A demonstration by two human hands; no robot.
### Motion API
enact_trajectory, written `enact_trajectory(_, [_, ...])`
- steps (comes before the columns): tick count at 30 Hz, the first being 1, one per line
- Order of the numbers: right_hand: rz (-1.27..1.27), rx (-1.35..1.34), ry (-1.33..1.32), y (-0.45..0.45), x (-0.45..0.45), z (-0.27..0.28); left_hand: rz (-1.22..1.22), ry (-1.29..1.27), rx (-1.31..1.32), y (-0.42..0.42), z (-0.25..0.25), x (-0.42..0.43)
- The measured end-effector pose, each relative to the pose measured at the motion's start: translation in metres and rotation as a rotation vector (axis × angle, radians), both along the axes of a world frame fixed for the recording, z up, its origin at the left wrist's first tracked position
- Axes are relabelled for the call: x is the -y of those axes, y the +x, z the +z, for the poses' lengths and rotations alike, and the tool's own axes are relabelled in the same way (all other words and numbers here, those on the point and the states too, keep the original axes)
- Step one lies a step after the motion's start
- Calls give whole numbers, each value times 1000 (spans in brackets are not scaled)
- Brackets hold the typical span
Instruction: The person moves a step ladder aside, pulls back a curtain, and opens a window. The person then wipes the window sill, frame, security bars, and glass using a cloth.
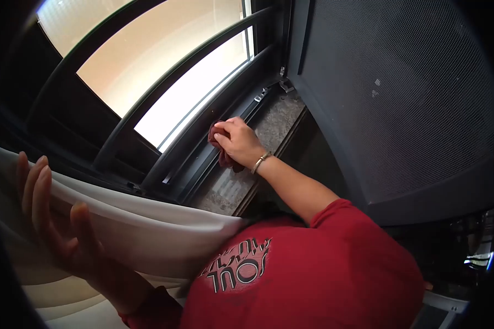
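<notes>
A dark red cloth (225, 159) is bunched under my right hand (242, 145), whose fingers are closed on it. The cloth rests against the dark window frame (203, 156), beside the track along the bottom of the window. A bracelet circles my right wrist. My left hand (66, 238) is raised at the left with its fingers apart, in front of a pale curtain (142, 211), and nothing shows in it. Whether that hand touches the curtain I cannot tell.
Dark bars (164, 82) cross the bright window. A grey stone sill (280, 122) runs beneath the frame, with a small metal latch (261, 94) near its far end. On the right stands a large mesh screen panel (411, 98), swung inward.
</notes>
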State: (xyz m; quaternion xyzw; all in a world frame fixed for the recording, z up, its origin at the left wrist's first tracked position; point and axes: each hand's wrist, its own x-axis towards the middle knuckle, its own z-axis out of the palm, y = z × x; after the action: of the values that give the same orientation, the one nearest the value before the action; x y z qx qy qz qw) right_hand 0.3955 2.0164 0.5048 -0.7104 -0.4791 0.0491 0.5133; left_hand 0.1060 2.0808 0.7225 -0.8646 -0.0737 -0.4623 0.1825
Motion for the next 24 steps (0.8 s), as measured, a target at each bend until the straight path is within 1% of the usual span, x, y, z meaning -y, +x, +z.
enact_trajectory(1, [-74,-42,127,3,9,3,-11,14,-24,0,1,-1])
enact_trajectory(2, [-218,-7,218,12,15,1,-7,18,-21,-1,2,-1])
enact_trajectory(3, [-335,-13,270,25,22,-2,-14,12,-11,0,2,-1])
enact_trajectory(4, [-456,3,240,44,26,-13,-21,5,-5,0,2,0])
enact_trajectory(5, [-549,9,202,64,29,-26,-14,8,-3,0,1,2])
enact_trajectory(7, [-663,88,43,90,33,-38,3,-16,9,2,0,6])
enact_trajectory(8, [-685,111,-74,101,34,-43,7,-6,13,4,0,7])
enact_trajectory(10, [-771,155,-306,107,26,-37,52,-29,8,3,-5,12])
enact_trajectory(11, [-747,134,-373,110,22,-39,58,-31,-1,0,-5,12])
enact_trajectory(12, [-740,128,-376,107,20,-38,78,-13,-13,-2,-5,12])
enact_trajectory(14, [-799,256,-540,97,18,-29,100,7,-25,-7,-3,13])
enact_trajectory(16, [-763,239,-503,99,28,-37,79,1,-47,-9,1,14])
enact_trajectory(18, [-628,333,-491,100,39,-37,84,-13,-40,-13,-1,16])
enact_trajectory(19, [-657,365,-420,107,36,-45,80,-31,-41,-14,-2,16])
enact_trajectory(22, [-614,297,-504,112,28,-24,125,-16,-63,-15,4,21])
enact_trajectory(24, [-641,287,-504,118,23,-23,109,-7,-56,-19,4,18])
